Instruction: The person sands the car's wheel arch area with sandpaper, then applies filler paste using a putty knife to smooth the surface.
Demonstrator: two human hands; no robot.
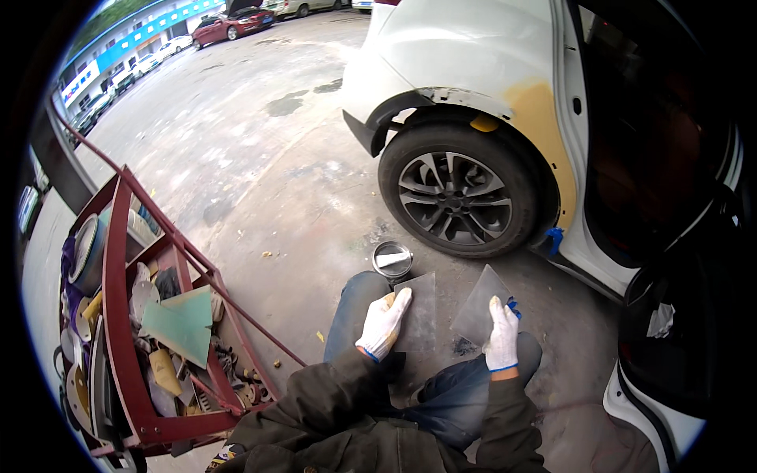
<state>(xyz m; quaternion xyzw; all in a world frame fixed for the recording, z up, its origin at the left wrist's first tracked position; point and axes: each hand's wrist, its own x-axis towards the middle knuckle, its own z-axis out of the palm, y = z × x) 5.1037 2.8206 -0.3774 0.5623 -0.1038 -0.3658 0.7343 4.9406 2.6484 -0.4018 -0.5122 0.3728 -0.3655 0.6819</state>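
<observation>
My left hand [384, 322], in a white knitted glove, grips a clear, flat plastic sheet [419, 317] by its left edge, thumb on top. A second translucent sheet [478, 306] is held tilted in my right hand [502, 335], gloved the same way; the two sheets are apart. Something small and blue [514, 308] shows beside the right fingers, too small to name. Just beyond my left knee stands an open round tin [393, 277] with a flat white piece [392, 259] across its mouth. Ahead is a white car [465, 43] with a tan patch [546, 130] behind its wheel arch.
A dark red metal cart [118, 292] stands at left, cluttered with scrap pieces, a green sheet [180, 322] and a can. The car's wheel [456, 197] is close ahead; an open door [654, 418] is at right. A red car [233, 26] is parked far off.
</observation>
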